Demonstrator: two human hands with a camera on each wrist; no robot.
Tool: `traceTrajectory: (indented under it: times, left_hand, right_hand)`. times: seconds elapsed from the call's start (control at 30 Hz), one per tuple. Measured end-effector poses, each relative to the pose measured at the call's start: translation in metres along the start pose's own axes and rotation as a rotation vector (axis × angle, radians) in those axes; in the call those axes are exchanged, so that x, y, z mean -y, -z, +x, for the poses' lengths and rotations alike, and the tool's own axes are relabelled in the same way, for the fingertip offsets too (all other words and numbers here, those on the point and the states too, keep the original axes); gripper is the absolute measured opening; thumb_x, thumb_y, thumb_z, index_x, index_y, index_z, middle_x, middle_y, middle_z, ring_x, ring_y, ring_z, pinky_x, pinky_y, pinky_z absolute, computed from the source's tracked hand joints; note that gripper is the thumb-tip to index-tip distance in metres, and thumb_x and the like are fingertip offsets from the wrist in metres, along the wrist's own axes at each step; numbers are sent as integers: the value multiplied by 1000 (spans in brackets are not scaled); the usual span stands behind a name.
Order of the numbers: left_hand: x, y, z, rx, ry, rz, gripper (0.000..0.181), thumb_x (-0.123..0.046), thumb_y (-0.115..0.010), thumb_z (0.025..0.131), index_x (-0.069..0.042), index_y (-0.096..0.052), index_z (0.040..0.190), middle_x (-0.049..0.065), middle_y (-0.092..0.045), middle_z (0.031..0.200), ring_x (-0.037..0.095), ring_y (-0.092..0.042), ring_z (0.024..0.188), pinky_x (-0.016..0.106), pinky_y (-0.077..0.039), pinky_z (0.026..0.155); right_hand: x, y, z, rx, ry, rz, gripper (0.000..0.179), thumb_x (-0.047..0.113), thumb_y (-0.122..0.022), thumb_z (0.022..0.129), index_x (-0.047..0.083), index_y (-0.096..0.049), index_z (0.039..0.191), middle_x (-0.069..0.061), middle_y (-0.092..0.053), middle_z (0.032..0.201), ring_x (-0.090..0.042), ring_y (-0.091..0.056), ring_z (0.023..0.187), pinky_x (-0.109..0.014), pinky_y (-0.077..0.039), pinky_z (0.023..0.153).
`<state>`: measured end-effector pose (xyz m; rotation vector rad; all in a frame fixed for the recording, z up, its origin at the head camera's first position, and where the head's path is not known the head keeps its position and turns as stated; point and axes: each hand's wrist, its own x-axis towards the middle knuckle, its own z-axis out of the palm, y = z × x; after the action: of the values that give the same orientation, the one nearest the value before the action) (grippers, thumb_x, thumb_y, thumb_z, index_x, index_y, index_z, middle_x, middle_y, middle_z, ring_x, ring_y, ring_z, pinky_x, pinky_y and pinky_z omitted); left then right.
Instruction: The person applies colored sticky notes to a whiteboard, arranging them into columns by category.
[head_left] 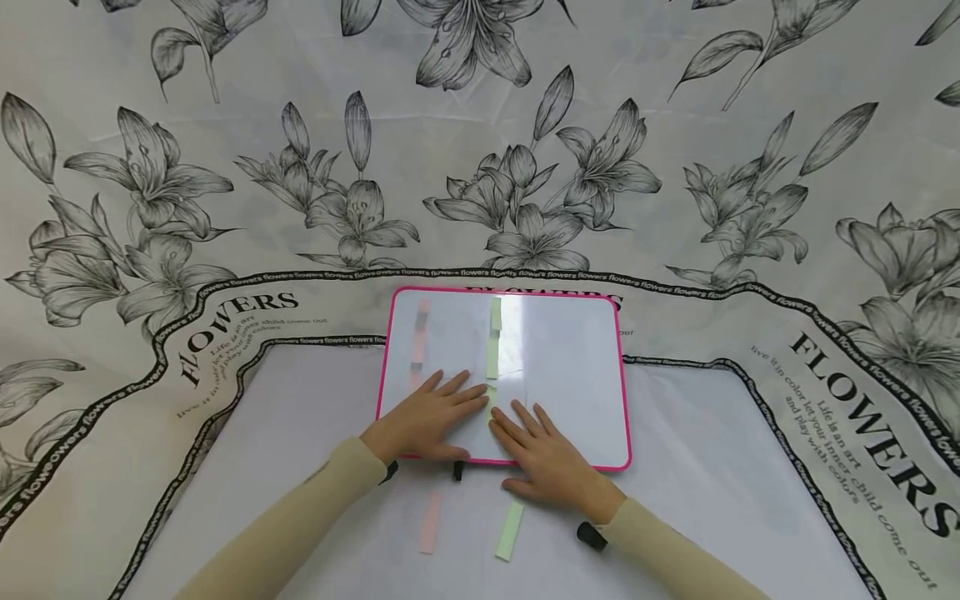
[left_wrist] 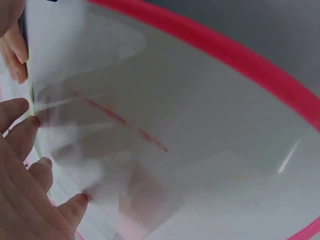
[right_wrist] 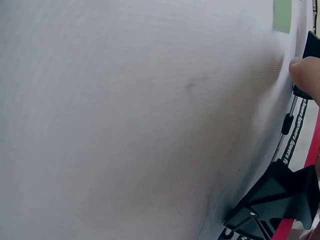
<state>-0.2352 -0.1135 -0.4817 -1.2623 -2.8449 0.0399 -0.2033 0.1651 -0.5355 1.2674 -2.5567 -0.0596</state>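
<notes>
A whiteboard [head_left: 570,375] with a pink rim stands tilted on the table. My left hand [head_left: 427,418] lies on its lower left part, fingers spread and straight. My right hand [head_left: 553,460] reaches over the lower edge, its straight fingertips on the board. Between both sets of fingertips shows a light green strip [head_left: 491,398], partly hidden. Above it, more green strips [head_left: 492,354] run in a column. Pink strips [head_left: 419,342] form another column on the left, its lower end behind my left hand. In the right wrist view my right thumb [right_wrist: 306,75] overlaps a black part at the board's edge.
On the white cloth in front of the board lie a loose pink strip [head_left: 431,522] and a loose green strip [head_left: 509,532]. A black bracket [right_wrist: 280,195] grips the pink rim. Beside my right wrist is a small black object [head_left: 592,536]. Behind stands flower-printed cloth [head_left: 360,167].
</notes>
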Motion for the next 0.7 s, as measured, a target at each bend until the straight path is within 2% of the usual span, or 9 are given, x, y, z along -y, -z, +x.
traceTrajectory:
  times: [0.13,0.3,0.5,0.6,0.7]
  left_hand:
    - [0,1,8,32,2,28,94,-72,-61,90,-23,-30,164,-8,-21,172,25,-12,161,59,-16,128]
    - [-1,5,16,19,-11,31,95,-71,-63,89,-21,-31,163,-7,-22,172,26,-15,161,60,-18,127]
    - [-1,7,20,82,16,47,95,-70,-64,89,-25,-28,164,-12,-20,172,23,-12,161,58,-15,128]
    - [-1,9,22,81,19,56,95,-72,-62,89,-26,-28,164,-13,-20,171,22,-12,161,57,-15,128]
    - [-1,10,24,73,17,29,95,-75,-59,89,-25,-28,164,-12,-21,171,23,-11,162,58,-13,128]
  right_hand:
    - [0,1,-1,-1,8,31,92,57,-68,93,10,-31,162,-7,-25,171,-40,-24,157,-63,-26,123]
    - [1,0,-2,-7,-4,14,93,56,-71,90,10,-32,162,-6,-26,171,-40,-25,156,-63,-27,122]
    - [4,0,-2,-16,15,20,93,54,-72,89,8,-34,161,-8,-29,170,-41,-27,155,-63,-30,120]
    - [3,1,-1,-21,10,13,94,54,-73,89,8,-34,161,-8,-29,170,-40,-27,155,-63,-29,121]
    - [1,1,0,-19,10,3,95,54,-74,88,8,-34,161,-8,-29,170,-40,-27,155,-63,-29,121]
